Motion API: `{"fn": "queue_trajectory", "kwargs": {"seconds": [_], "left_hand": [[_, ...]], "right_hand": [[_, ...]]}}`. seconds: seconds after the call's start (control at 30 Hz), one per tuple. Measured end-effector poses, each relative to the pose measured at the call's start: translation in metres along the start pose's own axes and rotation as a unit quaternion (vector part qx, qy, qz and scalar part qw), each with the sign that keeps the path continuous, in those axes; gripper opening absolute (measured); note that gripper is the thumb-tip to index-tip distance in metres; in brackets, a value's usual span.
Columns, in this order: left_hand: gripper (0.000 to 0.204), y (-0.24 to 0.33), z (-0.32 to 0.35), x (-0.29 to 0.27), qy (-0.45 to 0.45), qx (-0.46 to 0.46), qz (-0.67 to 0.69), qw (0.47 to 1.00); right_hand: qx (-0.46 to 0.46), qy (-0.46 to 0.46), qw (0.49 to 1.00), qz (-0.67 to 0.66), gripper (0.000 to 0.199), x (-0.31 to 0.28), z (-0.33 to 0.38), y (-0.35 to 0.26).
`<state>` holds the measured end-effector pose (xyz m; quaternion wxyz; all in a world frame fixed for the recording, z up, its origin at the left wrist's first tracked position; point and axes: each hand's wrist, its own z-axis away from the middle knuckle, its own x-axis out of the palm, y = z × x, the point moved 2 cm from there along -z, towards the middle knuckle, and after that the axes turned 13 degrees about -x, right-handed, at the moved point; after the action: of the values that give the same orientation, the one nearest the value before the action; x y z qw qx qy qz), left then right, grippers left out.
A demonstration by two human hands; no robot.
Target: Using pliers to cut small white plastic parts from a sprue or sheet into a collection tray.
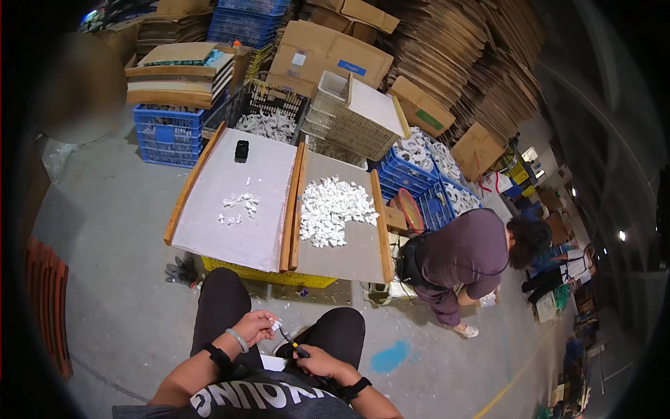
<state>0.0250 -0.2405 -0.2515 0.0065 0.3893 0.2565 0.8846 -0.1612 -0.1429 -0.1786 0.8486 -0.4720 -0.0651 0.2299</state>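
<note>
- The small white piece [276,325] is in the left hand [255,326], above the gap between the seated person's thighs. It is too small to tell its long axis or which way it points.
- Left grip: thumb and fingertips are pinched together on the piece.
- The hand tool [287,336] has a thin metal front and a black and yellow handle. Its long axis slants, with the tip toward the upper left, at the piece, and the handle toward the lower right. Whether the tip touches the piece cannot be told.
- Right grip: the right hand [319,363] is closed around the handle.
- Beyond the knees, two wood-edged trays lie side by side. The left tray [230,174] bears a few scattered white pieces [244,202] near its middle and a small black object [241,151] near its far end.
- The right tray [328,264] bears a broad heap of white pieces [338,209].
- A yellow crate [258,276] shows under the trays' near edge; a dark glove [183,271] lies on the floor near its left end.
- To the right, a co-worker [453,244] in purple bends forward.
- Behind the trays are blue crates [164,133] and cardboard boxes [328,57].
</note>
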Motion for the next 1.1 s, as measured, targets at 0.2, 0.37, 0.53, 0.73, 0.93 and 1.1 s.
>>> {"fn": "queue_trajectory", "kwargs": {"seconds": [0.2,0.37,0.53,0.73,0.93,1.1], "left_hand": [[0.014,0.004,0.001,-0.004,0.011,-0.001,0.022,1.000],[0.015,0.005,-0.008,-0.003,0.009,-0.006,0.020,1.000],[0.015,0.001,-0.013,0.000,0.014,-0.019,0.016,1.000],[0.016,-0.010,-0.011,-0.012,-0.019,-0.002,0.037,0.999],[0.015,-0.006,-0.010,-0.008,-0.002,0.021,0.020,1.000],[0.020,0.000,-0.017,0.002,-0.027,0.017,0.053,0.998]], "right_hand": [[-0.011,-0.003,1.000,0.026,0.013,-0.003,-0.011,-0.002],[-0.014,0.003,0.999,0.032,0.017,-0.008,-0.012,0.001],[-0.011,0.022,0.999,0.022,0.019,-0.006,-0.007,0.007],[-0.003,0.015,0.998,0.057,0.018,0.002,-0.006,0.003],[-0.013,0.024,0.999,0.028,0.024,0.003,-0.007,-0.007],[-0.032,0.026,0.999,0.019,0.031,-0.007,-0.006,-0.001]]}}
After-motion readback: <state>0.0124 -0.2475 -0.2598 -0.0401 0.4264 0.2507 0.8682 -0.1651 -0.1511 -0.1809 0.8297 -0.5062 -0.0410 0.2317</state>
